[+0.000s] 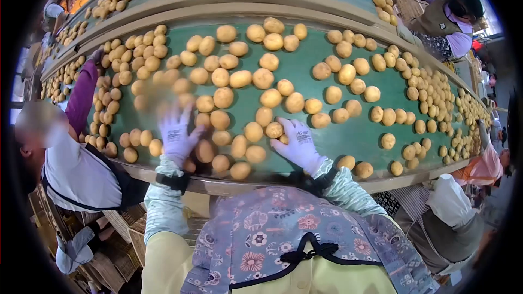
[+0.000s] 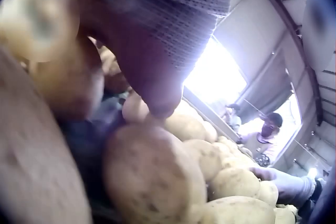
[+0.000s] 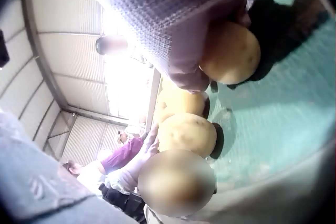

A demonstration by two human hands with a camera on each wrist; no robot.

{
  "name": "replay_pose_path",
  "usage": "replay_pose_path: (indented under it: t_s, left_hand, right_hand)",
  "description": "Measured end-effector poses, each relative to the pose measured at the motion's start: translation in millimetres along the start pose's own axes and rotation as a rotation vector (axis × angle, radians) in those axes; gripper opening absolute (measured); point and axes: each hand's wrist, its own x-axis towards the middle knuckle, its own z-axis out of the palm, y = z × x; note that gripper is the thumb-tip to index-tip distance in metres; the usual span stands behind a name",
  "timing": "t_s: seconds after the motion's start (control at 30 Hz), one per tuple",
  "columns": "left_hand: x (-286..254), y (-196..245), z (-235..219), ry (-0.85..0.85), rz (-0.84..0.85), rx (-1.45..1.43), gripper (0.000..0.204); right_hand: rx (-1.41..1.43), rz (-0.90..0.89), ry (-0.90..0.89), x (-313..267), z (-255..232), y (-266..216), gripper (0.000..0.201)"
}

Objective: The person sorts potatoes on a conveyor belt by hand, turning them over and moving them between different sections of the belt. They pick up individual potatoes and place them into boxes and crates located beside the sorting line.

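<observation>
Many loose potatoes (image 1: 223, 97) lie on a green conveyor belt (image 1: 321, 155). My left hand (image 1: 177, 135), in a pale knit glove, is spread among them near the belt's front edge, fingers straight. In the left wrist view its thumb (image 2: 160, 95) reaches down right at a large potato (image 2: 152, 174). My right hand (image 1: 299, 146), gloved alike, holds a spotted potato (image 1: 274, 130) between thumb and fingers, low over the belt. The right wrist view shows that potato (image 3: 231, 53) against the glove, with two more potatoes (image 3: 187, 136) close by.
A beige rail (image 1: 218, 186) runs along the front of the belt, and another rail (image 1: 261, 4) divides it from a second belt behind. A person in a purple sleeve (image 1: 84, 92) reaches in at left. Other people (image 1: 452, 212) stand at right. Wicker baskets (image 1: 111, 261) are below left.
</observation>
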Motion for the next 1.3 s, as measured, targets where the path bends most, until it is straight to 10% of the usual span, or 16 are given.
replay_pose_path:
  t_s: [0.07,0.13,0.33,0.5,0.57,0.67,0.77,0.83,0.97,1.07,1.2,1.3]
  left_hand:
    - [-22,-41,6,0.020,-0.241,-0.161,0.082]
    - [-29,-37,-13,0.205,-0.115,-0.168,0.078]
    - [-47,56,-42,-0.189,0.219,-0.464,0.096]
    - [-32,-76,-41,-0.208,-0.116,-0.272,0.076]
    - [-66,-170,15,0.172,-0.097,-0.007,0.065]
    - [-63,-238,-3,-0.048,-0.587,-0.145,0.057]
    - [-51,-214,-4,0.328,-0.095,0.040,0.051]
    - [-23,-135,-35,0.035,-0.214,-0.460,0.060]
    - [-51,-50,-45,-0.159,0.247,-0.543,0.069]
    - [-59,-80,-47,-0.280,0.358,-0.445,0.068]
    - [-81,-182,-41,-0.222,0.132,-0.350,0.065]
    - [-109,-249,-24,0.010,-0.028,-0.258,0.075]
  right_hand:
    - [0.022,0.058,0.052,12,9,-18,0.089]
    - [-0.018,-0.022,0.118,23,29,-28,0.090]
    - [0.189,-0.192,-0.077,60,56,-70,0.079]
    - [-0.088,-0.147,0.166,46,3,-50,0.052]
    - [-0.296,0.020,0.388,28,-23,-16,0.054]
    - [-0.517,0.396,0.546,-6,-39,53,0.063]
    - [-0.396,0.499,0.569,-5,-15,40,0.077]
    - [-0.305,0.575,0.411,16,2,-5,0.086]
    - [-0.105,0.124,0.270,68,48,-121,0.072]
    - [0.060,-0.217,0.209,95,115,-173,0.069]
    - [0.059,-0.524,0.159,177,139,-203,0.051]
    - [-0.096,-0.275,0.192,276,134,-200,0.043]
